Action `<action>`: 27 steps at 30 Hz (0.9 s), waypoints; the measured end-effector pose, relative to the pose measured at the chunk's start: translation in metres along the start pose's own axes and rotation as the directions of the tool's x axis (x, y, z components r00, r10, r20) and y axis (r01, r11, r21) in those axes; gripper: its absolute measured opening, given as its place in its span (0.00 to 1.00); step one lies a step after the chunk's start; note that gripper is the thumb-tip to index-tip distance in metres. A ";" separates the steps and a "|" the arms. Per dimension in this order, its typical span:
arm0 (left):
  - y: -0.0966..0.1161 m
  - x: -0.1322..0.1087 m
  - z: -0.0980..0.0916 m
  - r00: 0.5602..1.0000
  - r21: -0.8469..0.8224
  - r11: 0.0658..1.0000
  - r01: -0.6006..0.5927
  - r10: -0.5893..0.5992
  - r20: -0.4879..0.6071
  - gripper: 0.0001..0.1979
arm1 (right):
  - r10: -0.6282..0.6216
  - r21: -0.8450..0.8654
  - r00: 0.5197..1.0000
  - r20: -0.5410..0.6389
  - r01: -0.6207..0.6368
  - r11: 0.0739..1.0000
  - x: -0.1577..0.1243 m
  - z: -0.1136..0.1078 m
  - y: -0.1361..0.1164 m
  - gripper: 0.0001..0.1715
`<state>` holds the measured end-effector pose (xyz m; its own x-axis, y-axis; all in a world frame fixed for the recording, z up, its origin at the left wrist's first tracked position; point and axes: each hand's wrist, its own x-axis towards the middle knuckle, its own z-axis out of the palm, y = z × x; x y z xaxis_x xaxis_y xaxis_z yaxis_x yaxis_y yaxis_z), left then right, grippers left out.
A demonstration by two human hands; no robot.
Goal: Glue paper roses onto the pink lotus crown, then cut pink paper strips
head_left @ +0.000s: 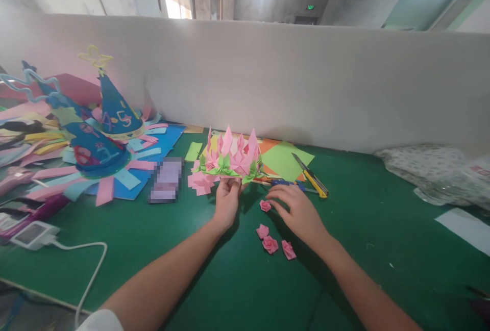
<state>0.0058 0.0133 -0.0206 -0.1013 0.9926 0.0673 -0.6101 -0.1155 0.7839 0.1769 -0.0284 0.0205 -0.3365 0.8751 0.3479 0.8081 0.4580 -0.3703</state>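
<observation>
My left hand [226, 202] is closed on the lower edge of a pink paper crown [228, 153], which has pointed tips and green folded leaves round its base. Just to the right, my right hand [294, 211] has its thumb and index fingertips pinched at the edge of a small pink paper rose [265, 205]. Below it on the table lie more pink folded roses [270, 245], one of them [288, 250] apart to the right. Blue-handled scissors [279, 182], partly covered, lie behind my right fingers.
A yellow utility knife [316, 183] lies by green paper [287, 160]. To the left are a phone [166, 180], two blue cone hats [118, 106] with paper strips, and a white cable [100, 264]. Plastic bags [455, 178] lie right. A white partition [306, 86] closes the table's back.
</observation>
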 end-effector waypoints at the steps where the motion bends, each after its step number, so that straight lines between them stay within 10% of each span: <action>1: 0.000 0.000 0.000 1.000 -0.002 1.000 -0.001 0.001 0.000 0.14 | -0.020 -0.008 1.000 0.015 0.021 1.000 0.001 0.000 -0.001 0.10; 18: 0.002 -0.003 0.002 1.000 -0.007 1.000 0.004 -0.003 0.018 0.14 | -0.130 -0.306 0.980 0.152 0.171 0.937 0.005 0.008 0.000 0.13; 27: 0.000 -0.004 0.004 1.000 -0.017 1.000 0.003 -0.003 0.018 0.14 | -0.247 -0.191 0.919 -0.308 0.195 0.962 0.029 -0.034 -0.040 0.10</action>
<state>0.0090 0.0100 -0.0187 -0.0852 0.9935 0.0760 -0.6235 -0.1126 0.7737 0.1516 -0.0267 0.0742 -0.3599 0.6423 0.6767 0.8043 0.5812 -0.1239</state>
